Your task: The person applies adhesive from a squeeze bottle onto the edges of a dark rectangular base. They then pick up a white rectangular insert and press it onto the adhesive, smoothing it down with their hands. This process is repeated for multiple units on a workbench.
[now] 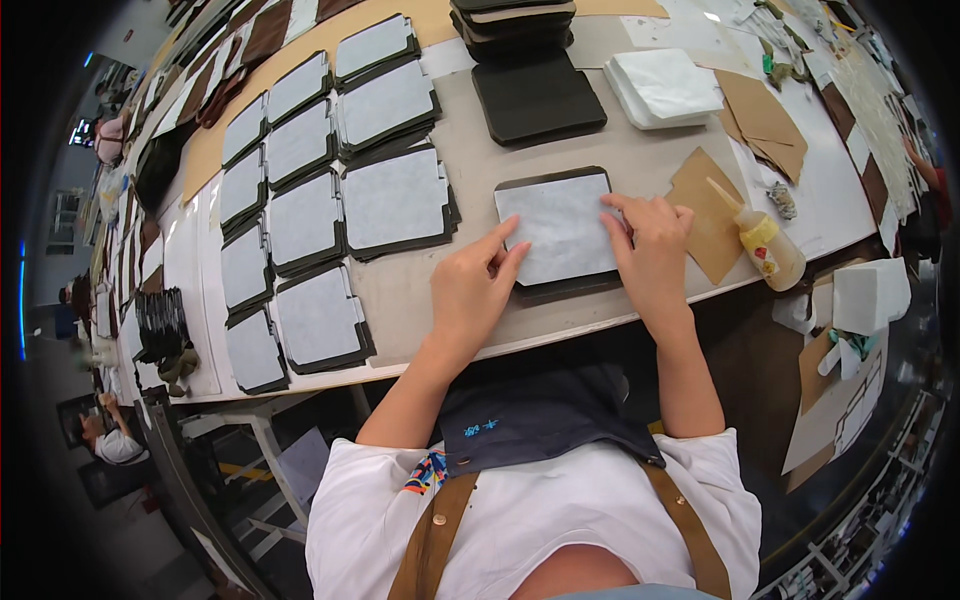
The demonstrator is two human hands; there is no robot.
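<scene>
A pale grey-white sheet (556, 232) lies flat on a dark panel (552, 177) with rounded corners, close to the table's near edge. My left hand (474, 285) has its thumb and forefinger on the sheet's left edge, the other fingers curled under. On the opposite side, my right hand (652, 243) grips at the sheet's right edge near the far corner, thumb and forefinger close together. Dark panel margins show along the far and near edges of the sheet. Beyond it sits a stack of dark panels (538, 100), beside a pile of white sheets (663, 88).
Several dark panels topped with pale sheets (393, 198) stand in overlapping rows at left. A yellow-labelled squeeze bottle (770, 250) lies at right by brown card (706, 222). More brown card pieces (765, 122) lie farther back. Below the table's right edge are white sheets (870, 297).
</scene>
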